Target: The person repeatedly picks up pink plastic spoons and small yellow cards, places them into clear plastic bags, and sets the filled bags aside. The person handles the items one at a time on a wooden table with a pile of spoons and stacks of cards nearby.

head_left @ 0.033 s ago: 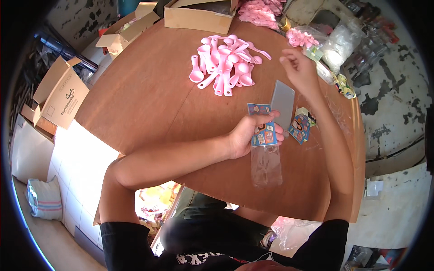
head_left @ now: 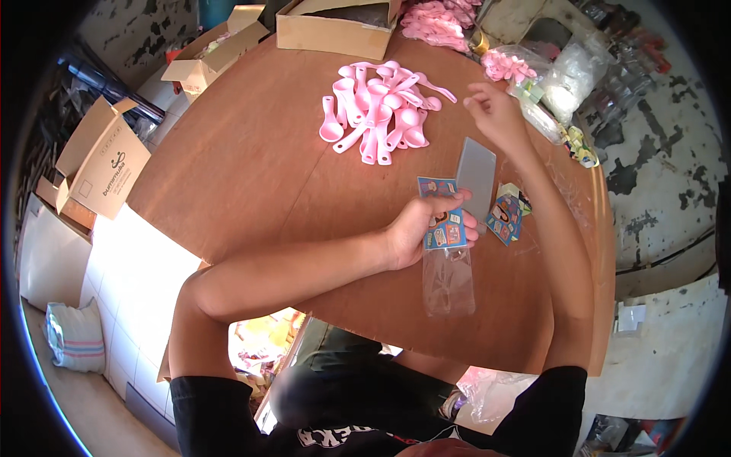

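My left hand [head_left: 411,232] is closed on a clear plastic bag [head_left: 449,286] with a blue printed card [head_left: 445,236] at its upper part. The thumb lies across the card, and the bag's clear end hangs toward me. Over the table's right side, my right hand [head_left: 495,114] is raised with loosely bent fingers apart, and I see nothing in it. To its left lies a heap of pink plastic scoops [head_left: 377,110]. A grey flat rectangular block [head_left: 477,175] rests just beyond my left fingertips. More blue printed cards [head_left: 504,215] lie to the right of that hand.
Along the far edge of the brown table [head_left: 244,152] stand an open cardboard box [head_left: 335,34] and a pile of pink pieces [head_left: 438,23]. Smaller pink pieces [head_left: 509,65] and a clear bag of white material [head_left: 567,84] are at the far right. Another carton [head_left: 114,164] stands left.
My right hand has shifted slightly left, toward the pink scoops. The left hand keeps its hold on the bag, almost unmoved.
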The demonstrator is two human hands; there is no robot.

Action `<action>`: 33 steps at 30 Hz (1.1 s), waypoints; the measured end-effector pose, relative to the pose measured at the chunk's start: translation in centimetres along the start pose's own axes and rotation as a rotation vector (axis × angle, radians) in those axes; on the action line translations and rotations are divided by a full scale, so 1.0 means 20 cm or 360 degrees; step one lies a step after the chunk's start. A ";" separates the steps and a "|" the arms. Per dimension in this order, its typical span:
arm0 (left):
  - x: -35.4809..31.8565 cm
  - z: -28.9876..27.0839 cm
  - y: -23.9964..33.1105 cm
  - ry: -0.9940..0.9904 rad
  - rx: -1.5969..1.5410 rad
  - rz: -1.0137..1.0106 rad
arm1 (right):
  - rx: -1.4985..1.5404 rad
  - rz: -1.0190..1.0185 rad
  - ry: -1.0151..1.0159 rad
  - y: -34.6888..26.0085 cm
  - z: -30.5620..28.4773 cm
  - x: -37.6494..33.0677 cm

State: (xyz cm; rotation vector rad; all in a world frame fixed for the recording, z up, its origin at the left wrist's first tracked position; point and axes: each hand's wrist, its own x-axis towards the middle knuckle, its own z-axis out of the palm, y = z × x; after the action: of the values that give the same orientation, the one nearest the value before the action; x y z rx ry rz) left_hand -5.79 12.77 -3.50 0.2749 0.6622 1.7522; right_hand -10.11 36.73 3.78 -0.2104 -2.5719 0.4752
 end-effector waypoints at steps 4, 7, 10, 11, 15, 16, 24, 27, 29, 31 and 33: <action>0.01 -0.01 -0.01 -0.0033 0.0021 -0.0002 | -0.0444 0.0123 -0.0176 0.29 0.31 0.23; 0.00 -0.02 -0.02 -0.0054 0.0029 0.0004 | -0.0547 0.0176 -0.0109 0.34 0.45 0.31; 0.00 -0.03 -0.02 -0.0058 0.0032 -0.0001 | -0.0573 0.0371 -0.0303 0.30 0.46 0.34; 0.00 -0.03 -0.02 -0.0058 0.0021 -0.0008 | -0.0587 0.0353 -0.0220 0.30 0.45 0.32; 0.01 -0.02 -0.01 -0.0029 0.0019 -0.0020 | -0.0441 0.0090 0.0101 0.22 0.31 0.18; 0.02 -0.01 0.00 -0.0026 0.0013 -0.0004 | -0.0379 0.0078 0.0174 0.19 0.24 0.12; 0.01 -0.05 0.18 0.0297 0.0075 0.0368 | 0.0748 0.0054 0.0672 -0.31 -0.24 -0.80; 0.04 -0.04 0.19 0.0351 0.0032 0.0379 | 0.0105 -0.0435 0.0645 -0.25 -0.34 -1.15; 0.04 -0.04 0.18 0.0375 0.0045 0.0371 | -0.0202 -0.0752 0.0579 -0.30 -0.35 -1.27; 0.04 -0.03 0.19 0.0393 -0.0003 0.0387 | -0.0169 -0.0874 0.0461 -0.27 -0.34 -1.37; 0.05 -0.04 0.19 0.0403 0.0003 0.0398 | -0.0125 -0.0992 0.0348 -0.26 -0.34 -1.40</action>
State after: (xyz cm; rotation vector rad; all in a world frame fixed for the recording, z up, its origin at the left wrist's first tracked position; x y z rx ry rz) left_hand -9.60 12.84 -2.13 0.1418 0.8395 2.0468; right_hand 17.17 27.22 -1.54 0.4768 -2.2796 0.1077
